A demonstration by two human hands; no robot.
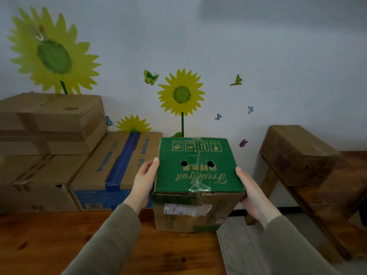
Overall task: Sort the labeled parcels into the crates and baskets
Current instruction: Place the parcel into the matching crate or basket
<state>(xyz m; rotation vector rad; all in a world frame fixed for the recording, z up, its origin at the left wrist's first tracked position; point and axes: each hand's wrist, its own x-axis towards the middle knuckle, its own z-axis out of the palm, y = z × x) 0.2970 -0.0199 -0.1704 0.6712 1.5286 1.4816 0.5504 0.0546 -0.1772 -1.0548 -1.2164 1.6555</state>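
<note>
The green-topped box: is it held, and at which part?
Yes. The left hand holds the green-topped box at its left side, the right hand at its right side, near the top edge.

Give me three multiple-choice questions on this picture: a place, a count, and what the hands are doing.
1. Blue-taped brown cardboard box, relative to the green-topped cardboard box: A left, B right, C on top.
2. Round holes in its green top: A none, B two, C four.
3. Left hand and right hand: A both hold the box's sides, B one touches, C neither touches.
Answers: 1A, it lies leftward; 2B, two dark holes show; 3A, a hand grips each side.
</note>
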